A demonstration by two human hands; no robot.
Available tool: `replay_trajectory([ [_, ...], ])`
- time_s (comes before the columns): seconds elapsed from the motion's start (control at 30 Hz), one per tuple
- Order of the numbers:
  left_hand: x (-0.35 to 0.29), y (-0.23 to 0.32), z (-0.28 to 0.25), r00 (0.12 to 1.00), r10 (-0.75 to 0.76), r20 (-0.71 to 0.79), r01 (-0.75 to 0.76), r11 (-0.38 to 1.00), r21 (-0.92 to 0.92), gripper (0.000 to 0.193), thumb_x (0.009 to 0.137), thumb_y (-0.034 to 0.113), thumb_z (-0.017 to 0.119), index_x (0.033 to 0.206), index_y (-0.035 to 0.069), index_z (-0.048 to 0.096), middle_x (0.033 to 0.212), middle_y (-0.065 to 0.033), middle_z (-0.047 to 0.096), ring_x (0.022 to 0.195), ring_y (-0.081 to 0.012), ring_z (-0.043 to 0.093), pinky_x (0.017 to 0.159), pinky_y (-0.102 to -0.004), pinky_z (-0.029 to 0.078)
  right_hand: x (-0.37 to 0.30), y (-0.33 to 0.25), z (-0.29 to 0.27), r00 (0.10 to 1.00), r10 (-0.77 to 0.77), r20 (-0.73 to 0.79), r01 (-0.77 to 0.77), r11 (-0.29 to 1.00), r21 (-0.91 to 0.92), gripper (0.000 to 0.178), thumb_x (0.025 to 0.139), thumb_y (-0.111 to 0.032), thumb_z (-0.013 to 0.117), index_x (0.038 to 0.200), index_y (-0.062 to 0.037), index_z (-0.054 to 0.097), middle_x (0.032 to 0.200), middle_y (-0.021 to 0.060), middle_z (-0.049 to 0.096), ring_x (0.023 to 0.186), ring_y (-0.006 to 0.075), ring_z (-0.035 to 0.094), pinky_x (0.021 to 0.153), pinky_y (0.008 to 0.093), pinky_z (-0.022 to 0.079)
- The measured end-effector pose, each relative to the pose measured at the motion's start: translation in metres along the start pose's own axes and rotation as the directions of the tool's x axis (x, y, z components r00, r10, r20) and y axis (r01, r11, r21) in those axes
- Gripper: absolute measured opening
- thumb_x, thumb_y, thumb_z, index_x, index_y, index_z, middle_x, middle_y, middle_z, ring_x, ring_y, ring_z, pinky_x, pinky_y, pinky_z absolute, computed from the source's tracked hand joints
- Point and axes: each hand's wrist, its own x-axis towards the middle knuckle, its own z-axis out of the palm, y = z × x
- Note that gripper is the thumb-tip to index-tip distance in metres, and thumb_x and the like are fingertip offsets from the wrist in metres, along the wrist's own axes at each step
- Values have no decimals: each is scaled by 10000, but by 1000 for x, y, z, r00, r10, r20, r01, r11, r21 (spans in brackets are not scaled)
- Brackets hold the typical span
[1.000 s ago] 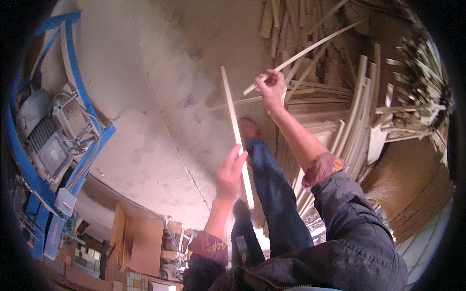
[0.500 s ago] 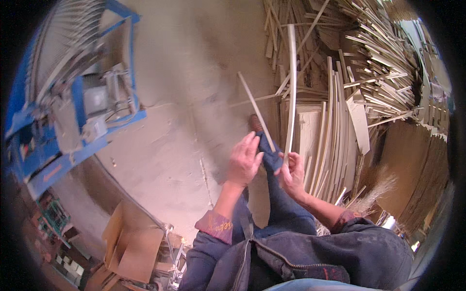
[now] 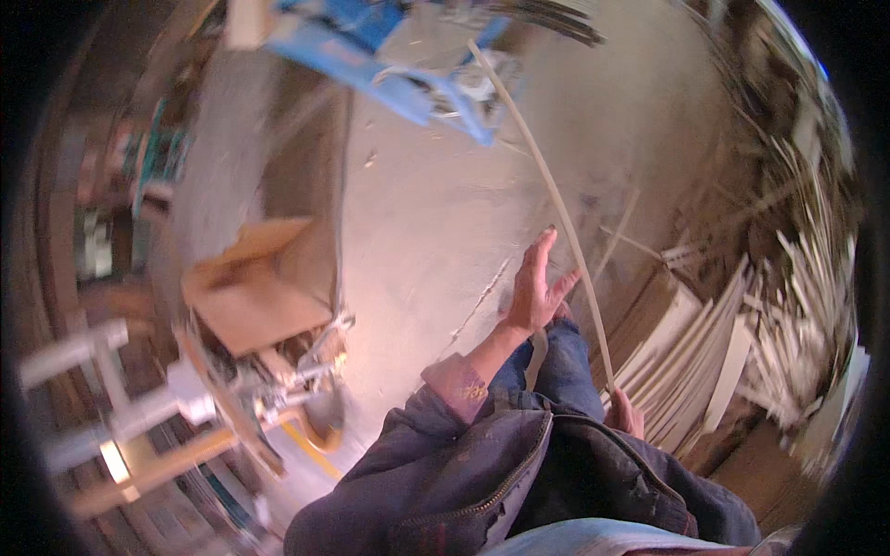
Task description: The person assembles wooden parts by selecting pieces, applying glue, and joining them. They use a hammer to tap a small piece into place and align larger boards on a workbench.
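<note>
Hands stand apart: the left hand [image 3: 533, 295] is open, fingers extended and thumb spread toward a long, thin wooden strip [image 3: 560, 202], though whether the thumb touches it cannot be told; the right hand [image 3: 625, 414], partly hidden by the jacket, has its fingers curled around the strip's lower end. From that grip the strip slants up and leftward past the left hand, its far tip overlapping the machine in view. Beneath everything spreads a dusty concrete floor [image 3: 399, 213], scored by a pale, jagged crack [image 3: 482, 301] left of the left hand. On the right, a stack of wooden strips [image 3: 681, 361] fans out near the right hand, with a looser heap of strips [image 3: 788, 343] just beyond. A dark zippered jacket [image 3: 399, 477] fills the lower middle, above blue trousers [image 3: 567, 361]. At the top, the blue metal frame of a machine [image 3: 357, 69] is smeared by motion blur. An open cardboard box [image 3: 255, 320] sits to the left, well apart from the hands. Beyond the left thumb shows a shorter pale strip [image 3: 619, 227], blurred. Smallest of all, yellowish lettering [image 3: 473, 393] marks the reddish turned-back cuff [image 3: 452, 382] on the left sleeve, too small and soft to read.
</note>
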Motion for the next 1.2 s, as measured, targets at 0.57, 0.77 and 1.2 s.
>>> replay_trajectory([
  [0.57,-221,100,-335,421,-285,-861,-684,524,-508,382,1124,379,559,1262,36,651,993,-98,737,810,-172,688,738,-317,577,140,75,29,749,-212,627,491,814,-311,393,924,-123,715,1272,13,595,1007,227,695,919,437,694,768,499,565],
  [0.77,-416,112,-409,134,-123,-983,-719,671,-182,333,1139,304,539,1269,14,639,1057,-115,740,877,-180,693,816,-309,574,158,-79,191,589,-488,644,728,666,-162,380,936,-129,724,1264,37,626,1147,264,699,1055,454,687,874,497,570],
  [1.2,-756,127,-461,221,295,-930,626,688,367,260,909,91,751,1137,30,641,885,-112,655,794,-271,657,659,-363,557,-162,-655,453,-416,-904,-98,651,-371,662,578,892,-109,813,1402,38,585,1457,226,610,1333,412,608,1059,513,526],
])
